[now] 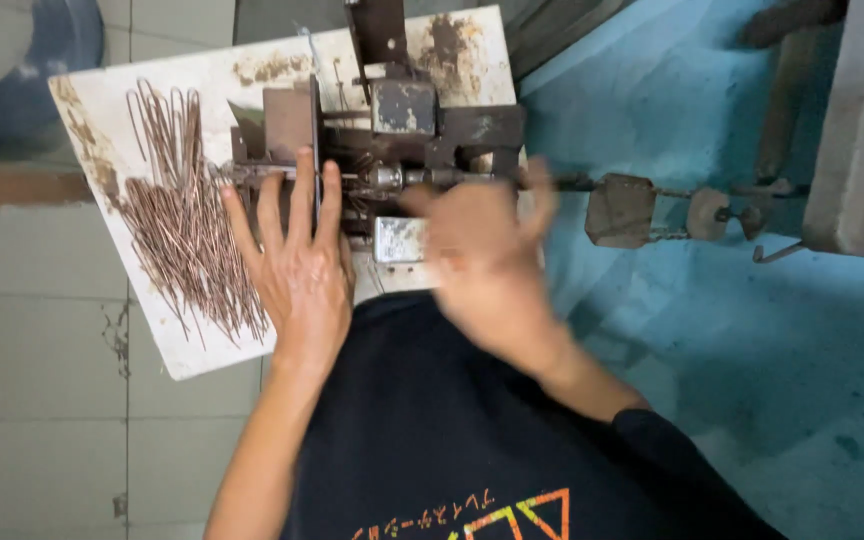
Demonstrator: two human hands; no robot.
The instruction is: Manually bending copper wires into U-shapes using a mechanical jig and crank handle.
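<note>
Rusty metal makes up the jig [402,150], a cluster of brown plates, blocks and a thin shaft bolted near the 12 o'clock edge of a white, stained surface [192,345]. At 9 o'clock from the jig lies a loose heap of thin copper-brown wires [187,230], fanned out and running down toward 7 o'clock on the board. The left hand [297,265] lies open and flat, fingers spread and pointing toward 12 o'clock, its fingertips touching the jig's left end just beside the heap. The right hand [487,255] is blurred; it sits over the jig's shaft at the 3 o'clock side, fingers curled, though whether it grips anything cannot be told. Out past it at 3 o'clock the shaft carries on to a brown block [620,210] and a small disc [707,212] above a blue floor [752,340]. Grey tiles [42,400] show at 8 o'clock, and a dark shirt [452,430] fills 6 o'clock.
</note>
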